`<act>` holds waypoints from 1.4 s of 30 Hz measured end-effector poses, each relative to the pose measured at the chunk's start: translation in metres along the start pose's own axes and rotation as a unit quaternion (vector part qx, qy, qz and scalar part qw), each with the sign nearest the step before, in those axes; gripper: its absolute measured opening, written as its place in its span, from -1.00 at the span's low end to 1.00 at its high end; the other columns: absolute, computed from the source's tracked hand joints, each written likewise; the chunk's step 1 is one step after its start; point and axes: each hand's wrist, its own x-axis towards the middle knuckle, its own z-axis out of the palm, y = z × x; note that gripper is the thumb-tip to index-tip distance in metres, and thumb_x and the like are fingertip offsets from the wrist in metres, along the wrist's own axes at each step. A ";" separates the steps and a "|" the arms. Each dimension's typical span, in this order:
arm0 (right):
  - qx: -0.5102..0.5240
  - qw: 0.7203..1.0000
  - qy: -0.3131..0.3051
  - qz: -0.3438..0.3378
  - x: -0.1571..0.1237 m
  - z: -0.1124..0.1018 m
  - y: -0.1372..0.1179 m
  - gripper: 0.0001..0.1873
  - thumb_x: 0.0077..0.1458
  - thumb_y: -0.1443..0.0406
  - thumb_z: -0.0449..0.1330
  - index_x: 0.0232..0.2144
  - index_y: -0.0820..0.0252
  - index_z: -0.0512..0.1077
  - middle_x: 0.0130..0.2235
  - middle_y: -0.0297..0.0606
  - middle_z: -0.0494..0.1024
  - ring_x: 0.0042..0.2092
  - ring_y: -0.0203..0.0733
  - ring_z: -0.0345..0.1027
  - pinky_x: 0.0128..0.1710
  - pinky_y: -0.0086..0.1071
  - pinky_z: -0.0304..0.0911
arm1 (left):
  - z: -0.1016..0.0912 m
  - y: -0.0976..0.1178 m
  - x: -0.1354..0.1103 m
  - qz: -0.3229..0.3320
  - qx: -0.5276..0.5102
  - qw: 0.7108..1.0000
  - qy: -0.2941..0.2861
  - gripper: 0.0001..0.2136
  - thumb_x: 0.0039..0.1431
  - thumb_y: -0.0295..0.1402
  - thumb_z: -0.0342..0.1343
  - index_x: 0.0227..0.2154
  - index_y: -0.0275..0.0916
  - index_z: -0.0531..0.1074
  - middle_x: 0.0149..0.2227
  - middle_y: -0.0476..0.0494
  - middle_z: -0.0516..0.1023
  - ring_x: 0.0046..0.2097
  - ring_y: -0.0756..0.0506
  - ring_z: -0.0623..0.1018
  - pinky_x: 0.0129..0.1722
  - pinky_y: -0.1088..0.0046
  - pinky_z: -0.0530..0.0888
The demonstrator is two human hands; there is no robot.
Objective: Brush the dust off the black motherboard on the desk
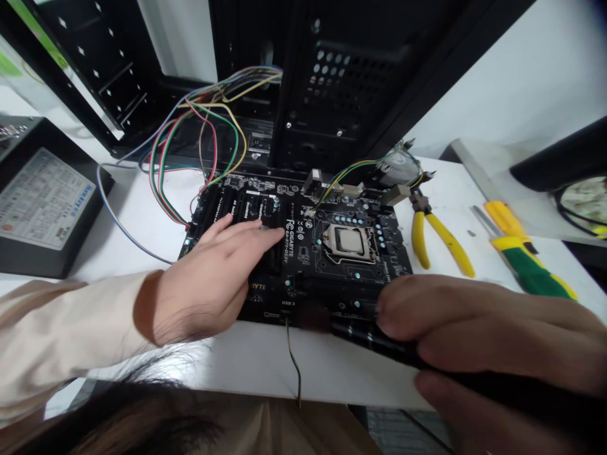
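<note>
A black Gigabyte motherboard [303, 265] lies flat on the white table, with a silver processor [351, 241] in its socket. My left hand [213, 275] rests on the board's left half over the expansion slots, fingers stretched out. In my right hand [493, 335] is a black-handled brush [370, 335], gripped by its handle. The brush's dark, blurred bristle end is at the board's near edge; whether it touches cannot be made out. A thin green-and-yellow wire [294, 363] hangs from that edge beside the bristles.
Behind the board stands an open black computer case [332, 95] with coloured cables [227, 107] spilling out. A power supply box [52, 202] sits at left. Yellow-handled pliers [446, 243], a yellow-handled screwdriver [507, 221] and a green-and-yellow tool handle [535, 268] lie at right.
</note>
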 end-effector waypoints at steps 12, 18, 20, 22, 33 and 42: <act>0.088 0.994 -0.061 0.008 0.008 0.003 0.005 -0.83 -0.08 0.51 0.18 -0.49 0.16 0.34 -0.46 -0.32 0.48 -0.39 -0.29 0.42 -0.35 -0.41 0.41 | 0.001 0.000 0.000 0.011 -0.001 1.000 0.008 -0.43 0.05 -0.63 -0.16 0.18 -0.33 0.06 0.13 -0.30 0.40 0.25 -0.22 0.32 0.23 -0.02 0.27; 0.149 0.988 -0.042 0.002 0.009 0.000 0.017 -0.84 -0.07 0.52 0.16 -0.49 0.19 0.35 -0.45 -0.31 0.45 -0.37 -0.27 0.41 -0.28 -0.34 0.40 | 0.001 0.000 -0.001 0.008 -0.006 1.000 -0.003 -0.42 0.05 -0.62 -0.16 0.20 -0.32 0.05 0.15 -0.28 0.38 0.26 -0.21 0.29 0.26 -0.01 0.23; 0.121 0.991 -0.046 -0.019 0.010 0.000 0.020 -0.79 -0.10 0.57 0.18 -0.45 0.20 0.38 -0.40 -0.29 0.47 -0.33 -0.27 0.42 -0.27 -0.36 0.39 | 0.000 0.000 -0.001 0.007 -0.007 1.000 0.000 -0.43 0.05 -0.62 -0.17 0.19 -0.34 0.08 0.14 -0.28 0.39 0.26 -0.21 0.30 0.26 -0.01 0.23; 0.147 0.981 -0.122 -0.030 0.011 -0.001 0.021 -0.83 -0.08 0.55 0.17 -0.50 0.22 0.35 -0.46 -0.30 0.45 -0.39 -0.30 0.39 -0.38 -0.42 0.36 | 0.000 0.001 0.000 0.003 -0.009 1.000 0.001 -0.43 0.05 -0.62 -0.17 0.19 -0.35 0.10 0.13 -0.29 0.40 0.25 -0.22 0.31 0.25 -0.01 0.24; 0.219 0.961 -0.167 0.010 0.011 0.003 0.025 -0.87 -0.05 0.52 0.16 -0.53 0.26 0.36 -0.47 -0.29 0.47 -0.42 -0.35 0.38 -0.43 -0.48 0.30 | 0.001 0.001 0.000 0.016 -0.001 1.000 0.019 -0.46 0.05 -0.62 -0.19 0.16 -0.39 0.13 0.11 -0.32 0.42 0.22 -0.25 0.35 0.21 -0.05 0.29; 0.203 0.970 -0.133 0.008 0.006 0.006 0.015 -0.86 -0.04 0.53 0.15 -0.52 0.25 0.36 -0.42 -0.29 0.46 -0.38 -0.33 0.38 -0.39 -0.45 0.31 | -0.002 -0.001 0.000 -0.005 -0.047 0.999 -0.019 -0.55 0.28 -0.46 -0.24 0.23 -0.25 0.00 0.21 -0.22 0.31 0.29 -0.17 0.24 0.30 -0.03 0.11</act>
